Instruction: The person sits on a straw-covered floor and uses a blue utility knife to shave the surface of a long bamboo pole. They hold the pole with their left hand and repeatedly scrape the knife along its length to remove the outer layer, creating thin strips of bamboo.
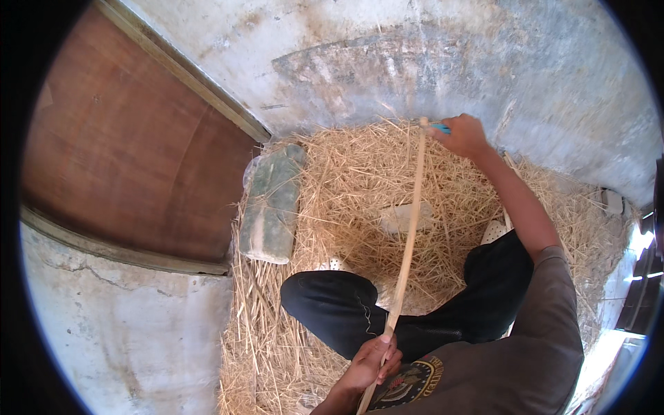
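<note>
A long, pale strip of wood or bamboo [413, 221] runs from my lap away toward the far wall, bowing slightly. My left hand [373, 362] is closed around its near part, close to my shirt. With the arm stretched far forward, my right hand [467, 135] grips a blue-handled tool [440, 128] at the strip's far end. Only a bit of blue shows beside the fingers, so the tool's kind cannot be made out. The strip passes above my crossed legs in dark trousers [325, 297].
Loose straw [353, 180] covers the ground around my legs. A worn greenish block [273, 204] lies at the left, by a brown wooden door [138, 145]. A flat pale stone [407, 218] sits in the straw under the strip. A stained plaster wall [415, 62] rises beyond.
</note>
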Action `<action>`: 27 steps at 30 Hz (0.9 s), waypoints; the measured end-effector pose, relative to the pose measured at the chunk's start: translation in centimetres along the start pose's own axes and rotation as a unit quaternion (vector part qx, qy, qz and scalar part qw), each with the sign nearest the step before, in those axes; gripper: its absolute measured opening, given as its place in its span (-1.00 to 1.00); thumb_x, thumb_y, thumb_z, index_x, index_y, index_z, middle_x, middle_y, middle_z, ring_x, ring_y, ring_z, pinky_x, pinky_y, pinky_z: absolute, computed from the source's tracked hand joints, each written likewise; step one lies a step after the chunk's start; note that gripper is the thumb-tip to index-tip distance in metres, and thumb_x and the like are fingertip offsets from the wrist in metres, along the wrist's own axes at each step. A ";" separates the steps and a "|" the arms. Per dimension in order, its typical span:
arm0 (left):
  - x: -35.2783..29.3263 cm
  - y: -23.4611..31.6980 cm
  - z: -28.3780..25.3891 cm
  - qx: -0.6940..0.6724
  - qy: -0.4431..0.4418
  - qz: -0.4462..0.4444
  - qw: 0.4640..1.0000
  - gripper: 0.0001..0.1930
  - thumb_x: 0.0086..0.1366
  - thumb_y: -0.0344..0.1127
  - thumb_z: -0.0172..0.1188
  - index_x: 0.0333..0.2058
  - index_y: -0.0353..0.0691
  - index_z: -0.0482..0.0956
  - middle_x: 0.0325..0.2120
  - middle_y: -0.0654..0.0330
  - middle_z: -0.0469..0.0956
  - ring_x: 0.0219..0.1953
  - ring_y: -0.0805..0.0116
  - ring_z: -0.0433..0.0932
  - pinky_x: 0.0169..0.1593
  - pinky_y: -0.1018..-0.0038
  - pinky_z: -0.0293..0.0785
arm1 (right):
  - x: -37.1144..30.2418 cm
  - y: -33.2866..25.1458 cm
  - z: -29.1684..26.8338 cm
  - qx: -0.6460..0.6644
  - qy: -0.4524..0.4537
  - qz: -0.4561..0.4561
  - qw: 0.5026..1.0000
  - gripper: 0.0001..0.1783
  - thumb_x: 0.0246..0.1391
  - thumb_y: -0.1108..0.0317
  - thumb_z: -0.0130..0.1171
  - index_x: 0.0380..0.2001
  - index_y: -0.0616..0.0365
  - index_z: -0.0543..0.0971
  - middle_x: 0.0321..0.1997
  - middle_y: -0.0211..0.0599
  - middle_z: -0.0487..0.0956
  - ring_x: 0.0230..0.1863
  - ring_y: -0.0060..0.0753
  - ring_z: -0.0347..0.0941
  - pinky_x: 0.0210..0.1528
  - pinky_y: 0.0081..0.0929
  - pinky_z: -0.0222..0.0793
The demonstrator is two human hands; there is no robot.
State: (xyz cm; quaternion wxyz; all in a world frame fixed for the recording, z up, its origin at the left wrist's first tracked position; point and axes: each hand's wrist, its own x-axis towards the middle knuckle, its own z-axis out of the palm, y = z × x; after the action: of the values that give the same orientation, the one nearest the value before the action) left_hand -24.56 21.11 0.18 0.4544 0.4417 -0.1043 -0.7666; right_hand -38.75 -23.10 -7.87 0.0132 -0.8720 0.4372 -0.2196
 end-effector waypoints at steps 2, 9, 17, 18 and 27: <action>-0.5 -0.1 0.3 0.021 0.023 -0.012 0.999 -0.56 0.50 0.02 -0.31 -0.47 -0.16 0.24 -0.80 0.34 0.15 -0.81 0.57 0.06 -0.64 0.64 0.07 | 1.0 0.2 -2.7 0.008 -0.144 0.048 0.988 -0.19 0.07 -0.49 -0.19 -0.38 0.07 0.66 -0.53 -0.17 0.59 -0.45 -0.20 0.55 -0.38 -0.24 0.45; -3.5 -1.4 -0.1 0.171 0.025 -0.013 0.985 -0.61 0.49 -0.03 -0.22 -0.46 -0.16 0.29 -0.78 0.35 0.20 -0.79 0.58 0.14 -0.65 0.65 0.12 | -0.5 14.3 0.1 0.028 -0.046 0.420 0.906 -0.04 0.10 -0.50 -0.28 -0.31 0.32 0.63 -0.30 -0.02 0.65 -0.27 -0.05 0.58 -0.18 -0.13 0.46; 1.7 1.3 -0.8 0.245 0.124 0.084 0.958 -0.68 0.49 -0.12 -0.17 -0.36 -0.22 0.35 -0.75 0.31 0.32 -0.74 0.61 0.28 -0.63 0.65 0.25 | -3.0 -5.1 -3.3 0.479 -0.131 0.177 0.850 -0.39 0.19 -0.26 -0.02 -0.64 0.06 0.43 -0.76 -0.56 0.23 -0.73 -0.63 0.12 -0.65 -0.46 0.10; 2.2 1.6 -0.7 0.269 0.113 0.096 0.952 -0.68 0.49 -0.13 -0.17 -0.36 -0.22 0.35 -0.75 0.31 0.32 -0.74 0.61 0.28 -0.63 0.66 0.25 | -4.1 -6.8 -3.8 0.544 -0.159 0.169 0.806 -0.47 0.22 -0.17 0.02 -0.61 0.03 0.41 -0.76 -0.64 0.18 -0.76 -0.71 0.05 -0.69 -0.59 0.02; 6.5 3.8 -0.6 0.243 0.024 0.174 0.954 -0.67 0.50 -0.17 -0.20 -0.03 -0.30 0.37 -0.46 0.22 0.46 -0.52 0.55 0.41 -0.39 0.62 0.37 | -5.4 -9.7 -5.5 0.698 -0.149 0.207 0.669 -0.63 0.16 0.06 0.20 -0.55 0.10 0.48 -0.75 -0.64 0.24 -0.74 -0.73 0.11 -0.70 -0.61 0.01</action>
State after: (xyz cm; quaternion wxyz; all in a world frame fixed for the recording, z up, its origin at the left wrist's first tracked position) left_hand -23.07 13.98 -1.87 0.4622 0.5321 -0.3517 -0.6160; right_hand -36.40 -12.10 -2.85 0.7284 -0.5162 0.3178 -0.3194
